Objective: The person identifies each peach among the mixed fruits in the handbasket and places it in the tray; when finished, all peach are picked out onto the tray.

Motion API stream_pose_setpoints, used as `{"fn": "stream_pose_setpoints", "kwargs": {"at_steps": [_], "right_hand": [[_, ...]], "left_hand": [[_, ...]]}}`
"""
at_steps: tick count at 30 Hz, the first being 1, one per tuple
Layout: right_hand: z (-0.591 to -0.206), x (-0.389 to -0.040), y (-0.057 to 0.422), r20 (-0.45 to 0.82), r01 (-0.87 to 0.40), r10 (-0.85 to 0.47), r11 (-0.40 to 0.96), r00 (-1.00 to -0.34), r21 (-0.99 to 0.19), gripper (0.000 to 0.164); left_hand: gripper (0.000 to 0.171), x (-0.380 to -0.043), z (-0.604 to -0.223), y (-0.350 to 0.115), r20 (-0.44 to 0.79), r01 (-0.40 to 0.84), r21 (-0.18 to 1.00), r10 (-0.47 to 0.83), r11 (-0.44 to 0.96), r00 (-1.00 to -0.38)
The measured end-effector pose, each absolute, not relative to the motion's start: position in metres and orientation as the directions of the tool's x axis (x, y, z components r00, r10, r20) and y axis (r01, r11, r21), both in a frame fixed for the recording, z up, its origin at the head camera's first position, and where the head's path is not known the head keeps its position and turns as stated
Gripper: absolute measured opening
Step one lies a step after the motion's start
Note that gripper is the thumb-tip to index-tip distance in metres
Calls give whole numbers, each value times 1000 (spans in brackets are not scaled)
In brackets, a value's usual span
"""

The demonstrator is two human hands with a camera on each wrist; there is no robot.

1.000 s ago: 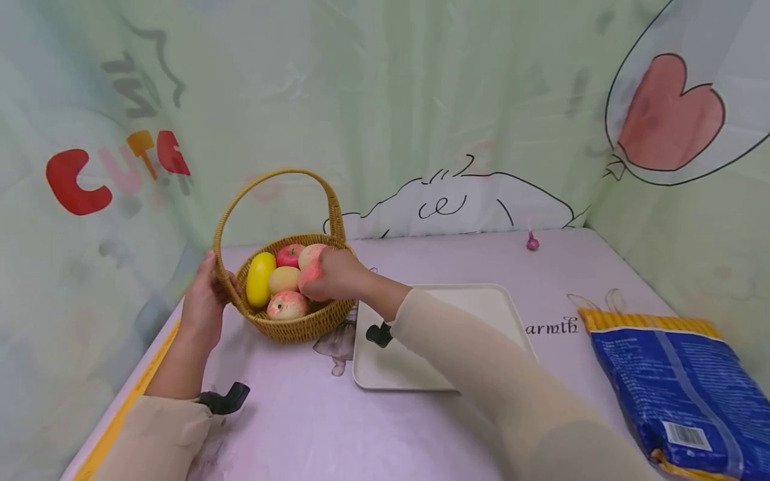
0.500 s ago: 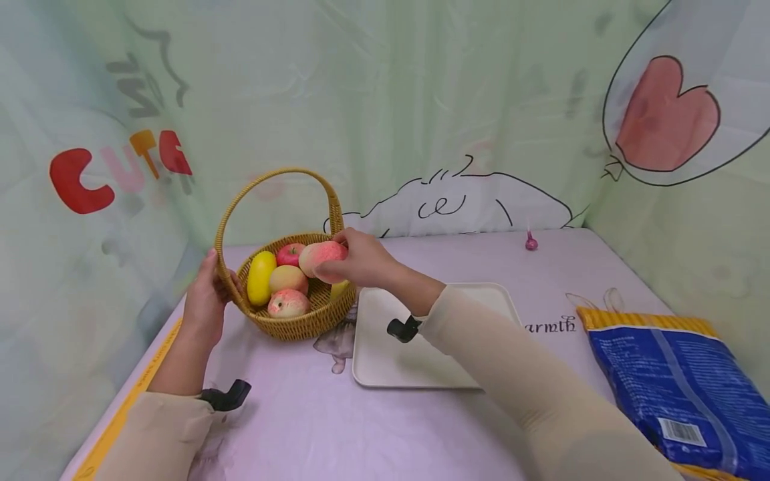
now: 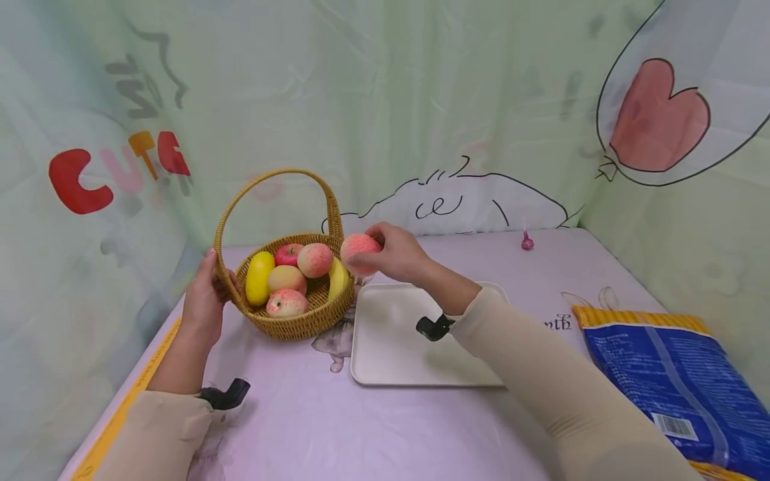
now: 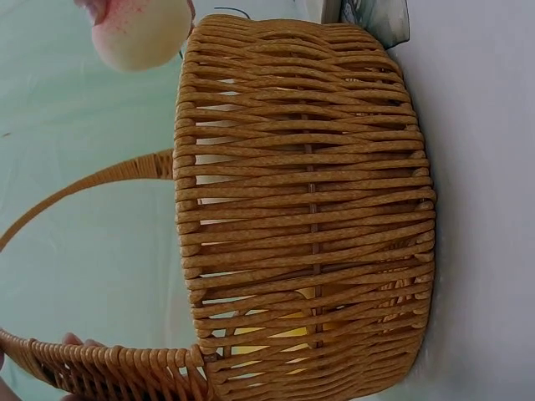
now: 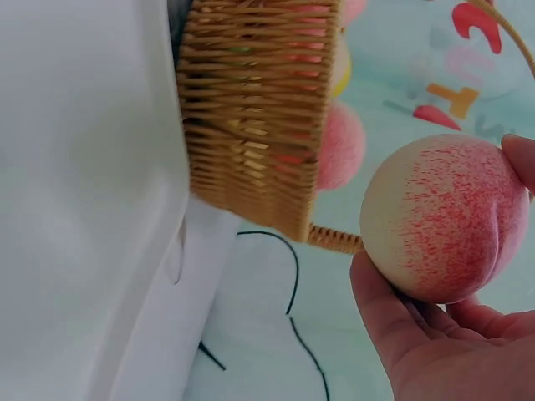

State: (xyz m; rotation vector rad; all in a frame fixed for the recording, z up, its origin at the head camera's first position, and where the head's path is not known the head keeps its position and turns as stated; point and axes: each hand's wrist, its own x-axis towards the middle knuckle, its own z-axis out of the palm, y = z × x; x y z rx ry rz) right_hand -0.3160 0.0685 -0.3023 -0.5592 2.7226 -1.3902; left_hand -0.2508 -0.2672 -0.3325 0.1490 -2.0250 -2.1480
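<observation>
My right hand (image 3: 400, 254) holds a pink and cream peach (image 5: 447, 219) between thumb and fingers, just right of the basket's rim and above the far left of a white tray (image 3: 391, 361). My left hand (image 3: 204, 300) grips the wicker basket (image 3: 301, 327) at the foot of its handle, on the left side. In the basket lie a yellow oblong fruit (image 3: 260, 279), a red apple (image 3: 289, 254), a speckled peach (image 3: 315, 260), a pale orange fruit (image 3: 287, 280), another peach (image 3: 287, 304) and a banana (image 3: 338, 279). The left wrist view shows mostly the basket's woven side (image 4: 309, 209).
At the right of the table (image 3: 301, 427) lies a blue bag with yellow ends (image 3: 668, 381). A small purple-pink onion-like thing (image 3: 527, 240) sits near the back edge. Printed curtains (image 3: 385, 100) hang behind and on both sides.
My right hand has lifted the peach out of the basket and carried it right, past the rim. The banana and a second peach now show in the basket. The left hand stays put.
</observation>
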Motion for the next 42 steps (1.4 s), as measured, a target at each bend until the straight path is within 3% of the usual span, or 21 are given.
{"fn": "stream_pose_setpoints", "kwargs": {"at_steps": [13, 23, 42], "right_hand": [[-345, -321, 89, 55, -256, -315, 643, -947, -722, 49], [-364, -326, 86, 20, -280, -354, 703, -935, -654, 58], [-347, -321, 84, -18, -336, -429, 731, -903, -593, 88]], "left_hand": [[57, -252, -330, -269, 66, 79, 995, -207, -54, -976], [57, -253, -330, -269, 61, 73, 996, -200, -52, -978], [59, -252, -331, -268, 61, 66, 998, -206, -21, -977]]}}
